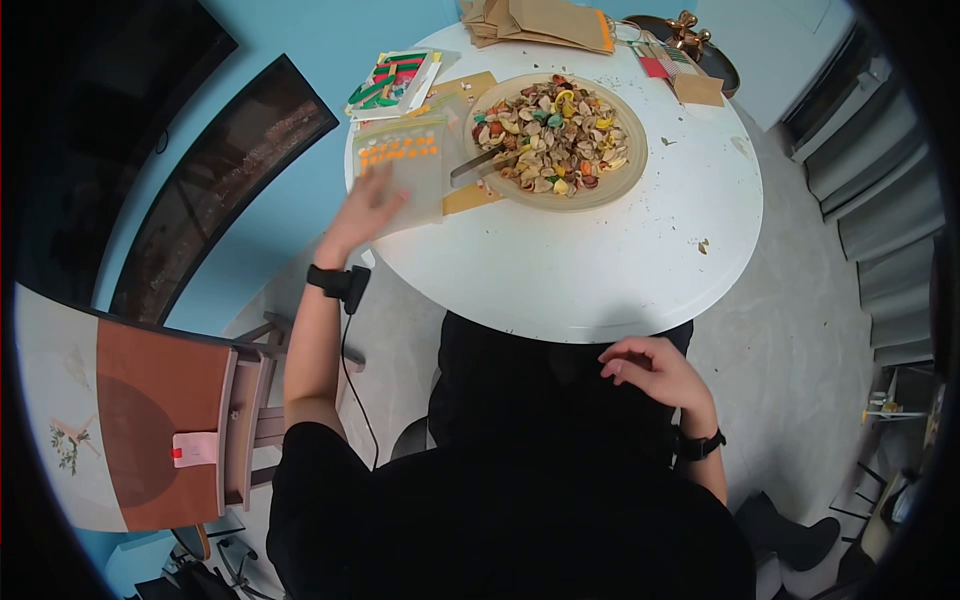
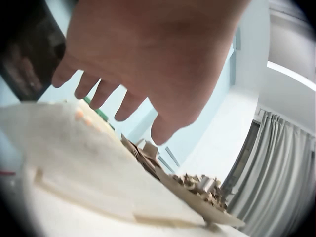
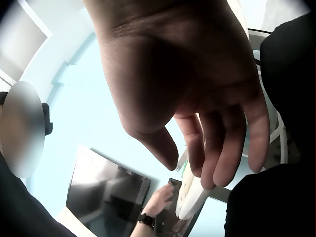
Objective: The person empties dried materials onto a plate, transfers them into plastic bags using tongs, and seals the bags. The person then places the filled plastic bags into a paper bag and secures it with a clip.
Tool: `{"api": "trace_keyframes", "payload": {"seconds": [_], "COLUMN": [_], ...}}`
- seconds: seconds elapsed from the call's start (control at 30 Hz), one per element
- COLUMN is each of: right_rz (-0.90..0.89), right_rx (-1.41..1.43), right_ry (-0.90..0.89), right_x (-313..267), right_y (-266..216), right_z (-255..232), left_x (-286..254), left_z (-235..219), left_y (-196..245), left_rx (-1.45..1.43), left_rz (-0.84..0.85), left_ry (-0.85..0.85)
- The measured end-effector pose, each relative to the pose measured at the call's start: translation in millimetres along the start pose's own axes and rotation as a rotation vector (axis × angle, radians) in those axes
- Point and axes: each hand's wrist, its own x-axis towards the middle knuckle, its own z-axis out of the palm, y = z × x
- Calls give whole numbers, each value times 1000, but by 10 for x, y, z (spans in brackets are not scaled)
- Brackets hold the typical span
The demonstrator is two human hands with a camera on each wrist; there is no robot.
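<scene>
My left hand [image 1: 367,207] hovers over a frosted zip bag [image 1: 425,195] with orange dots, at the left of the white table. Its fingers are spread and nothing is in them; in the left wrist view the palm hangs above the pale bag [image 2: 84,153]. Right of the bag is a round beige plate [image 1: 545,201] heaped with dried petals and potpourri [image 1: 570,140]. Metal tongs [image 1: 470,170] lean on its left rim. My right hand [image 1: 655,370] hangs by the table's near edge, over the lap, fingers loosely bent around nothing.
Brown paper bags [image 1: 540,22] lie at the table's far edge. Colourful packets [image 1: 400,85] sit at the far left. A dark round tray [image 1: 725,65] with a copper-coloured ornament [image 1: 687,38] stands far right. Petal bits [image 1: 703,246] are scattered on the tabletop [image 1: 600,270].
</scene>
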Motion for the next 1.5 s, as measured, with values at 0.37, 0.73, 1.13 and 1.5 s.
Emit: {"api": "trace_keyframes", "payload": {"seconds": [0.37,0.73,1.13,1.5], "right_rz": [-562,-539,-390,-578], "right_rx": [-1048,-1022,-1180,-901], "right_ry": [317,444,263,526], "right_x": [2055,2591,2595,2156], "right_y": [-1294,-1423,-1071,-1573], "right_z": [596,447,446,56], "left_x": [-629,-2128,-2058,-2128], "left_z": [102,592,719,822], "left_y": [479,715,986,1007], "left_rx": [-252,-818,-879,-947], "left_rz": [68,-216,-175,-204], "left_ry": [318,373,241,195]}}
